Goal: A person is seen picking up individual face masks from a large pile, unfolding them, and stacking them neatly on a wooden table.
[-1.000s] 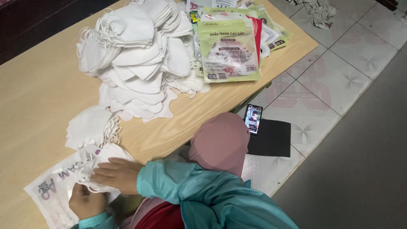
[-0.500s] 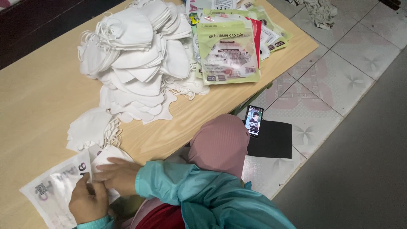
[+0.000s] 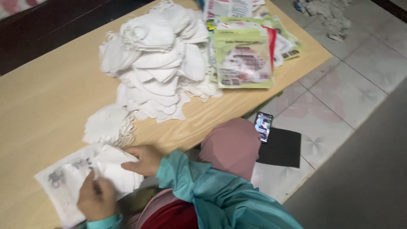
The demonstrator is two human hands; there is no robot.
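Both hands shifted right since prior frame: left hand (image 3: 96, 198) pinches packet (image 3: 59, 182), right hand (image 3: 142, 159) fingers closed on mask (image 3: 112, 167), lower left; packet mouth best kept wide.

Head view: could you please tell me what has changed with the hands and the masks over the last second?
The left hand has come up from the table's edge and taken hold of the clear printed bag at its mouth. The right hand stays on the stack of folded white masks there. The big mask pile, green packets and phone have not moved.
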